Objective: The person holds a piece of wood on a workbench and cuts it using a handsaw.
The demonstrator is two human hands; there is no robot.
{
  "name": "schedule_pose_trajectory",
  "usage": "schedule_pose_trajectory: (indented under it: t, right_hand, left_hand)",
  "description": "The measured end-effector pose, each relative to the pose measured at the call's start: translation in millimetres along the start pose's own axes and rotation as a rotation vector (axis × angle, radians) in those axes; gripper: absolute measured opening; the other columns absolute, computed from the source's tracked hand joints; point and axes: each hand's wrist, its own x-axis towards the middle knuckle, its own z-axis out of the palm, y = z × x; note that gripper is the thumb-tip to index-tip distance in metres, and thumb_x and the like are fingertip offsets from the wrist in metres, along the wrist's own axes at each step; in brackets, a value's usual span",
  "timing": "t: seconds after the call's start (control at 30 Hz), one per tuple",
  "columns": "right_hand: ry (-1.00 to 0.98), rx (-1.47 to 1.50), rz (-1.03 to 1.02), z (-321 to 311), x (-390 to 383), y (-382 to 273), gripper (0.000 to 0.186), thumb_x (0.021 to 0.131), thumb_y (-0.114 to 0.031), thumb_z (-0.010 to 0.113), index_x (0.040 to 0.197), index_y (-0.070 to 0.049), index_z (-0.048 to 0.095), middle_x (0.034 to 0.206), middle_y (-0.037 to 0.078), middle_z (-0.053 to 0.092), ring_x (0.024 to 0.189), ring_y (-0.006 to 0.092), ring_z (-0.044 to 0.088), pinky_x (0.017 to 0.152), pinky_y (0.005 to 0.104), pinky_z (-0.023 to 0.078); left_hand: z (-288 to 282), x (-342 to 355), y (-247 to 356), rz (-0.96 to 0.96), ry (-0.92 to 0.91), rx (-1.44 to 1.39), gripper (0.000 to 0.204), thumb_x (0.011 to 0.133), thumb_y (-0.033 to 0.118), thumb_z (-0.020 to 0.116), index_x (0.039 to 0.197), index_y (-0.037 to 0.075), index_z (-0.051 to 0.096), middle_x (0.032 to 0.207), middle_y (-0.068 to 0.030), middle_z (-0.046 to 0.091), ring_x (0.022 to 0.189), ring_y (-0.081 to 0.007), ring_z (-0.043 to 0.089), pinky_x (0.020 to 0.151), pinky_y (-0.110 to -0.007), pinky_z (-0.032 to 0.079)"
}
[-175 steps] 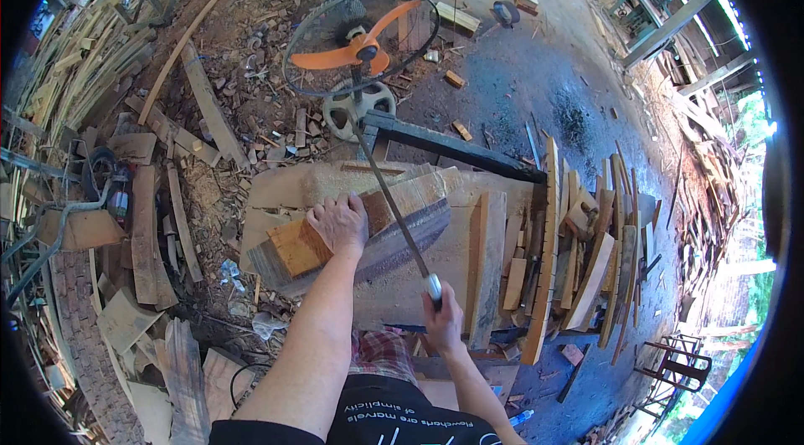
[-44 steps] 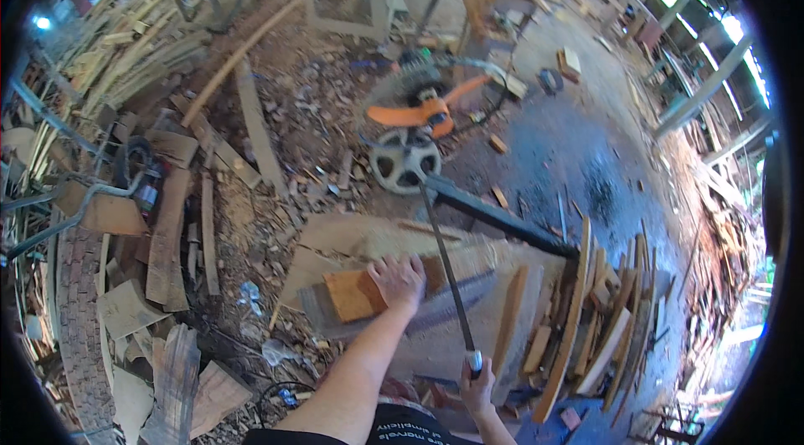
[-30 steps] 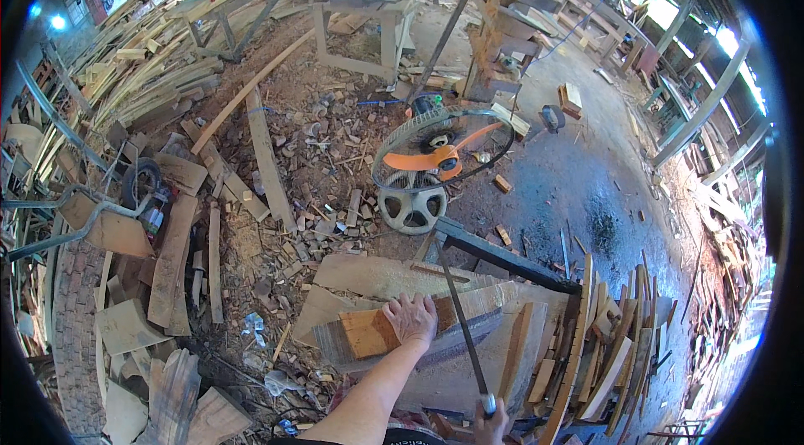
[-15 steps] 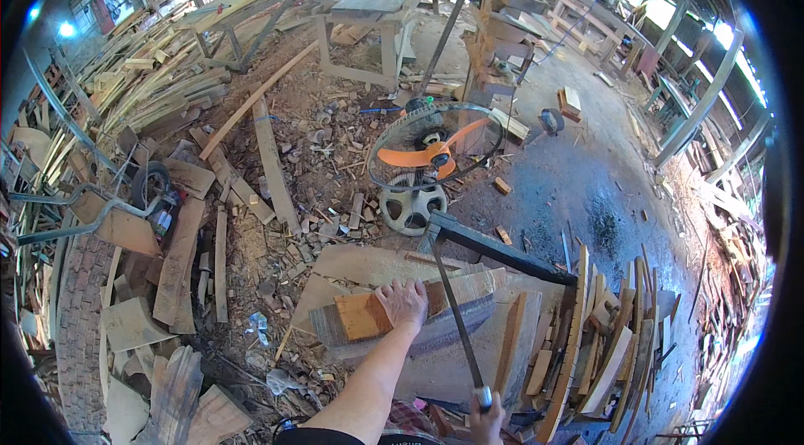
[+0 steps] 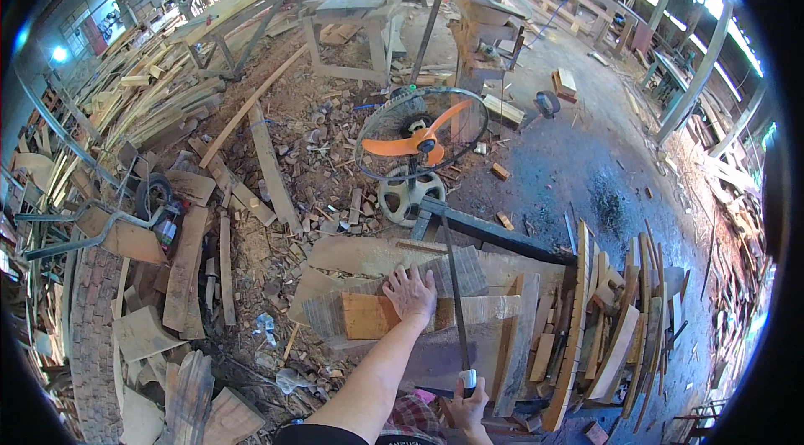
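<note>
My left hand (image 5: 409,294) lies flat with its fingers spread on a brown plank (image 5: 366,317), whose paler half (image 5: 481,309) extends to the right. Beneath it a weathered grey board (image 5: 459,271) sits at a slant on a wide dusty panel (image 5: 356,252). In my right hand (image 5: 467,411), near the lower edge, is the pale grip of a long, narrow dark tool (image 5: 455,294) that looks like a handsaw seen almost edge-on. Its blade points away from me and crosses the plank right of my left hand. Teeth are too small to make out.
A black beam (image 5: 502,233) lies beyond the panel, next to a floor fan (image 5: 425,145) with orange blades. Curved wood strips (image 5: 578,319) stand stacked at right. Offcuts cover the ground at left, beside a wheelbarrow (image 5: 117,231). Workbenches (image 5: 368,0) stand farther back.
The plank has turned so its right end is nearer me, and the grey board now shows behind it. My right hand and the tool have moved slightly away from me and left.
</note>
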Motion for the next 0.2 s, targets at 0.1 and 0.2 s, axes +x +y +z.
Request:
schedule_pose_trajectory:
  t: [0.1,0.2]
  right_hand:
    - [0.057,0.052,0.004,11.2,-3.3,3.5,0.020,0.088,-0.016,0.065,0.086,-0.004,0.049,0.064,0.018,0.055,0.058,0.0380,0.059,0.052,0.0413,0.045]
    - [0.018,-0.005,0.027,9.5,1.5,-4.2,0.022,0.089,-0.021,0.065,0.087,-0.005,0.050,0.067,0.018,0.058,0.063,0.0360,0.063,0.055,0.0434,0.046]
  left_hand:
    - [4.0,-3.7,-5.2,0.020,-0.050,-0.013,0.048,0.094,0.046,0.044,0.127,0.012,0.053,0.127,-0.0141,0.047,0.124,-0.0339,0.038,0.100,-0.054,0.028]
    - [5.6,2.2,-10.8,0.024,-0.062,-0.031,0.047,0.092,0.046,0.047,0.126,0.013,0.054,0.131,-0.0143,0.045,0.127,-0.0334,0.035,0.100,-0.055,0.028]
